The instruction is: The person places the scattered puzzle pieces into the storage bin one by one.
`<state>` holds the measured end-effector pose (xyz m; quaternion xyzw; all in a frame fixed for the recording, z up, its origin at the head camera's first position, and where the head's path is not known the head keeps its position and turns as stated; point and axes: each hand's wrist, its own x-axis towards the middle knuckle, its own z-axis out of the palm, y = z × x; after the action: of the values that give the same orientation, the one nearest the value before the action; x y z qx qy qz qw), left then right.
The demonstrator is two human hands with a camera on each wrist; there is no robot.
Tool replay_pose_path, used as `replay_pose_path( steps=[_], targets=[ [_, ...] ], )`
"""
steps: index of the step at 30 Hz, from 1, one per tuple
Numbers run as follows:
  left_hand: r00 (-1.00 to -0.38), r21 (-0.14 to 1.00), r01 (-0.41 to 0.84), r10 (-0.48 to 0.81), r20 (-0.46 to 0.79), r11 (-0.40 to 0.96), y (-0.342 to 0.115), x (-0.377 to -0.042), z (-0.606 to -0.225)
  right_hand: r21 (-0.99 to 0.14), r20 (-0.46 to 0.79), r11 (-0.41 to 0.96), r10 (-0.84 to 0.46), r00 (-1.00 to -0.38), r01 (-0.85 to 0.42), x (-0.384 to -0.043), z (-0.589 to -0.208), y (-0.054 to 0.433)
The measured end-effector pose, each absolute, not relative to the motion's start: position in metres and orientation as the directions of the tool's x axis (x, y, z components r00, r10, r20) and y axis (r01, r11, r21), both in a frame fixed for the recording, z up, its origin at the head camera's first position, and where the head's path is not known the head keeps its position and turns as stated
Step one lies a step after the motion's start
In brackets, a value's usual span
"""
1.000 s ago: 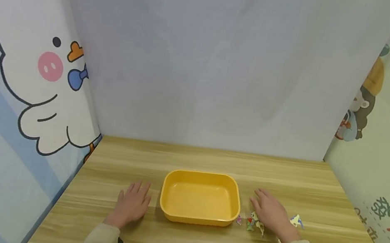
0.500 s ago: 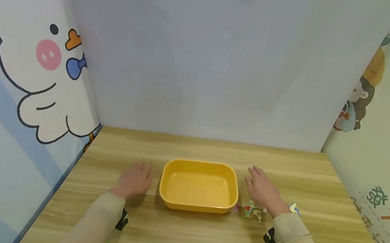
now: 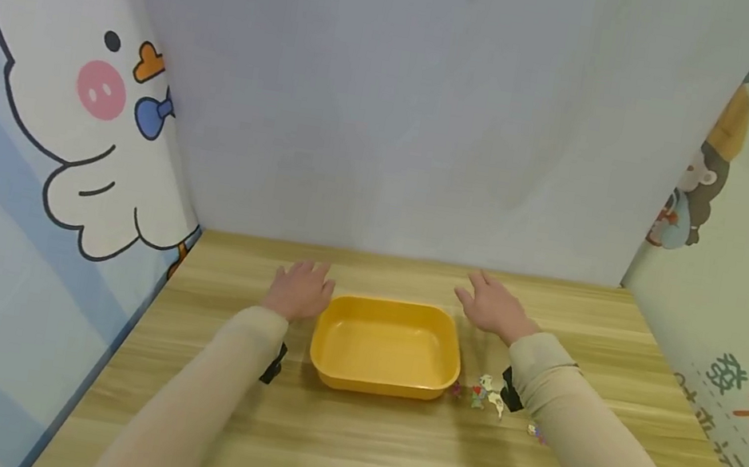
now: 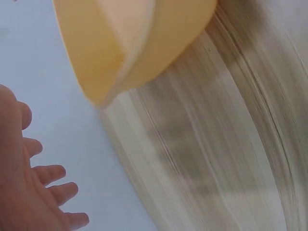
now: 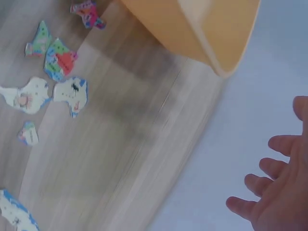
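Note:
A shallow yellow plastic tray (image 3: 380,388) with rounded corners stands on the wooden table, holding nothing. My left hand (image 3: 300,291) is beside its far left corner, palm down, fingers spread; whether it touches the rim I cannot tell. Off the far right corner hovers my right hand (image 3: 492,308), its fingers extended and nothing in it. In the left wrist view the left hand (image 4: 33,187) has loosely spread fingers, apart from the tray (image 4: 178,43). The right wrist view shows the right hand (image 5: 281,187) likewise, with a gap to the tray (image 5: 168,29).
Several small flat printed cut-out pieces lie right of the tray: a red and green one (image 5: 60,61), a white one with blue edges (image 5: 72,94) and a pink one (image 5: 87,13). A grey-white curtain (image 3: 422,111) hangs behind the table (image 3: 341,455); printed cloths flank it.
Both hands have moved forward, away from the body, and inward to the tray's far corners. The right hand has left the cut-out pieces behind. The tray stays in place; the view has shifted slightly.

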<state>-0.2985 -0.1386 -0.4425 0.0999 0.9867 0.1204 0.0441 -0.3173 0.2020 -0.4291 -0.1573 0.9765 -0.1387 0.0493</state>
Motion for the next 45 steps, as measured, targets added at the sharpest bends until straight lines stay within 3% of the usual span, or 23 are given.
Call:
replay_pose_path(
  steps=[10,23,45],
  targets=[
    [-0.983,0.315,0.132,0.165,-0.081,0.940,-0.116,-0.316,-0.431,-0.161,-0.046,0.952,-0.269,-0.962,-0.259,-0.336,-0.408,0.195],
    [-0.988,0.359,0.091,0.130,-0.087,0.929,-0.140,-0.307,-0.438,-0.093,-0.063,0.960,-0.272,-0.960,-0.265,-0.331,-0.400,0.184],
    [-0.982,0.345,0.106,0.153,-0.113,0.933,-0.142,-0.312,-0.441,-0.151,-0.087,0.958,-0.260,-0.962,-0.245,-0.327,-0.404,0.195]
  ],
)
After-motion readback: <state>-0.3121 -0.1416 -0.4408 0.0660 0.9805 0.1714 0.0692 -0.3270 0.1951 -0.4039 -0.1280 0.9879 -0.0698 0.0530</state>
